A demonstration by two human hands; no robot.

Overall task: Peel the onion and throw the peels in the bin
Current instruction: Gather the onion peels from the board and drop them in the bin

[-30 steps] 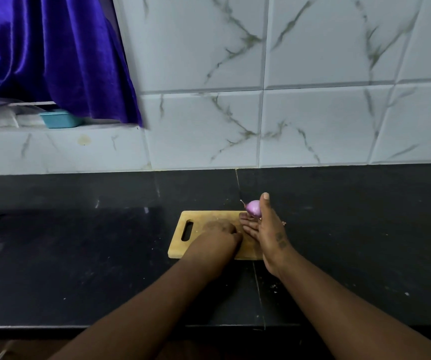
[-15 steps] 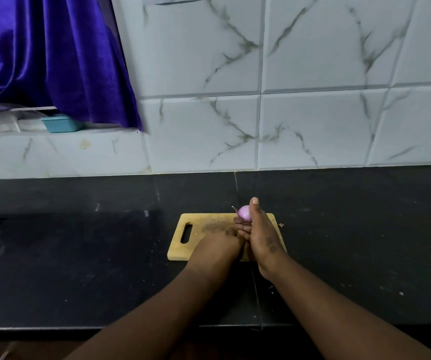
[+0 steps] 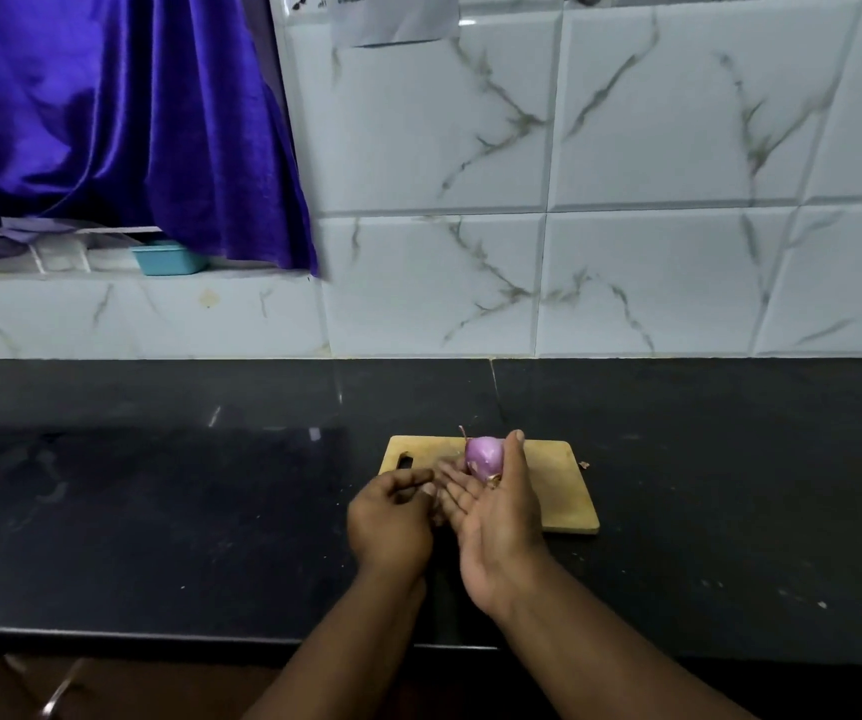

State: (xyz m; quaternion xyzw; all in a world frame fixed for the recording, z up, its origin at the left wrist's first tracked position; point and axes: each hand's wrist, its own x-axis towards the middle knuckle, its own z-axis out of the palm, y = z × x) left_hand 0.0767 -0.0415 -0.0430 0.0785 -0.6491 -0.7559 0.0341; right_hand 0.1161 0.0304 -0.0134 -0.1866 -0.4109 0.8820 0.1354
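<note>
Two hands | right hand (image 3: pixel 496 517) fingers pinch onion (image 3: pixel 483 456) at fingertips | left hand (image 3: pixel 392 522) loosely curled beside

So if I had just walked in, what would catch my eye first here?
Probably the small, shiny purple onion, held up in the right hand over the pale wooden cutting board on the black stone counter. The left hand curls just beside it. Behind, at upper left, a glossy violet curtain hangs against white marbled tiles.
</note>
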